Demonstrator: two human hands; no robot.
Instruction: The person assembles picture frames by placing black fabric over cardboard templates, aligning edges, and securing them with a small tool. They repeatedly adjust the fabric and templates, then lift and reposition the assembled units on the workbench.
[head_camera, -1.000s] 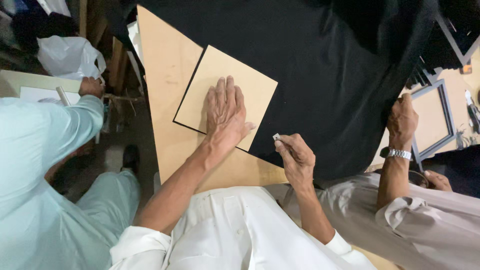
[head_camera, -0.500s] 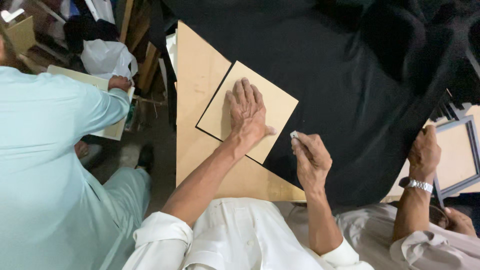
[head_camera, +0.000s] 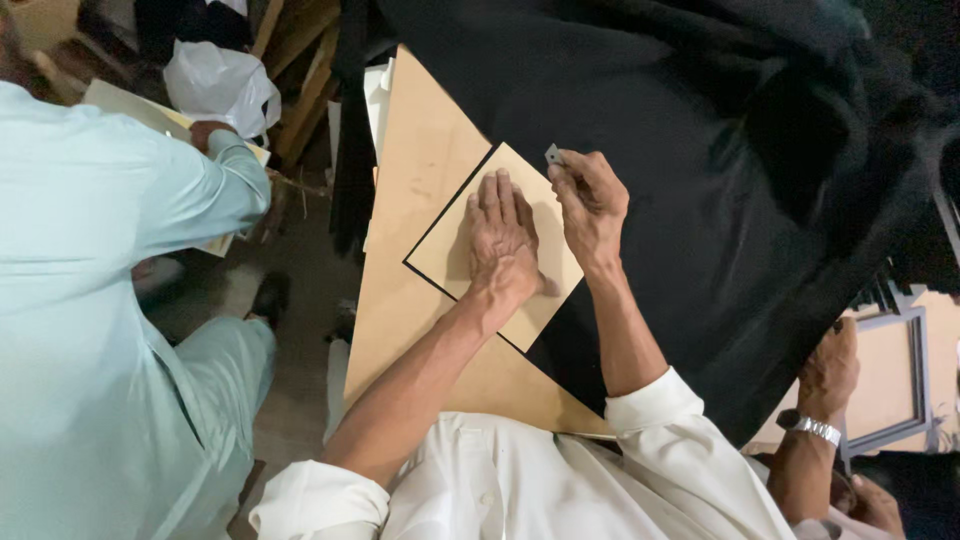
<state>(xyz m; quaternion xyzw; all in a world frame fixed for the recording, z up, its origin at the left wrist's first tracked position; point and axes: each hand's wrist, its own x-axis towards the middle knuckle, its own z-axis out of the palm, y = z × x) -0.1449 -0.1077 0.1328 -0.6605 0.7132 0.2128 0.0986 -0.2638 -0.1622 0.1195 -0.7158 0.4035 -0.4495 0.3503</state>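
A small square tan board (head_camera: 445, 248) lies on a black sheet (head_camera: 690, 190) that covers part of a larger tan board (head_camera: 415, 170). My left hand (head_camera: 502, 238) lies flat on the small board, fingers spread, pressing it down. My right hand (head_camera: 590, 205) is at the small board's far corner, pinching a small grey blade (head_camera: 553, 154) whose tip touches the black sheet beside the board's edge.
A person in a pale green shirt (head_camera: 90, 300) stands at the left holding flat papers (head_camera: 150, 115). Another person's hand with a wristwatch (head_camera: 815, 425) rests at the lower right near a grey frame (head_camera: 900, 400). A white plastic bag (head_camera: 225, 85) lies at the top left.
My right hand has moved along the small board's right edge from its near corner up to its far corner, blade still pinched. My left hand stays flat on the board.
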